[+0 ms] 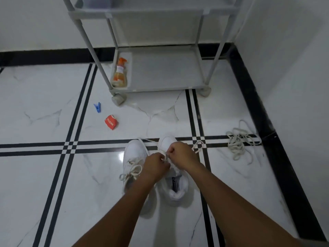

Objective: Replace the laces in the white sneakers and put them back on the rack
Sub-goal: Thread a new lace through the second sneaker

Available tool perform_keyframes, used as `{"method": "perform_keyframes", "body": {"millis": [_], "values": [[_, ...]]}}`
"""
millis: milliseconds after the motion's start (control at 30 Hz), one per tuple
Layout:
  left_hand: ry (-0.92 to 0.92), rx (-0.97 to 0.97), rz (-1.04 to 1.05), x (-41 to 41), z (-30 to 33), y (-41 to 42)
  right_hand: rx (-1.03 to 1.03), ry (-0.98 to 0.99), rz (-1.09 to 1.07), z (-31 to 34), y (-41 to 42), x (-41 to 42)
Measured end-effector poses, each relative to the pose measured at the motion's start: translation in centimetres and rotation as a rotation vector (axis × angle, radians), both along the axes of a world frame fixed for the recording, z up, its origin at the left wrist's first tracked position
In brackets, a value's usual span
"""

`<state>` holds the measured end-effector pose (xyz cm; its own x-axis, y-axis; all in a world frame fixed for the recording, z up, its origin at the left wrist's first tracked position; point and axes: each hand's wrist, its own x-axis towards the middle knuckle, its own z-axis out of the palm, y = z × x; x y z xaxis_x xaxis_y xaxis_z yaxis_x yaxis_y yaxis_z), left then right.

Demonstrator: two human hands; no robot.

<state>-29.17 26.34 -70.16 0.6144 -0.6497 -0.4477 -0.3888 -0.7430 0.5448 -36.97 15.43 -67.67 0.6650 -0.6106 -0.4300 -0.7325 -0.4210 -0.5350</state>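
Note:
Two white sneakers stand side by side on the tiled floor. The left sneaker (133,154) is laced, with a tied bow over its tongue. Above the right sneaker (176,189), my left hand (156,165) and my right hand (181,155) each pinch the cream lace (198,147) close together over the eyelets. One end of that lace loops out to the right of the toe. A loose pile of old laces (238,141) lies on the floor at the right. The grey rack (160,75) stands beyond the sneakers.
An orange spray bottle (120,73) sits on the rack's bottom shelf at the left. A blue clothes peg (97,106) and a red paper cup (111,123) lie on the floor to the left. White walls with black skirting close the corner behind and at right.

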Motion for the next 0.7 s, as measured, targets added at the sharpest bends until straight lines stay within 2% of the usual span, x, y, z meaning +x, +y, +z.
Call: {"method": "perform_keyframes", "body": {"millis": [100,300,400,567,700], "values": [[0.025,-0.115,0.077,0.1,-1.3,0.8,-0.016,0.035,-0.020,-1.8,0.7,-0.8],[0.376,-0.208,0.263,0.3,-1.7,1.1,-0.193,0.069,-0.025,-2.8,2.0,-1.3],[0.464,-0.236,0.327,0.4,-2.0,1.2,-0.208,0.080,-0.013,-3.0,2.1,-1.3],[0.394,-0.257,0.267,0.1,-1.9,1.4,-0.270,0.078,0.064,-2.5,2.0,-1.3],[0.322,-0.253,0.137,0.4,-1.7,1.4,-0.250,0.102,-0.005,-2.3,2.3,-1.3]]}}
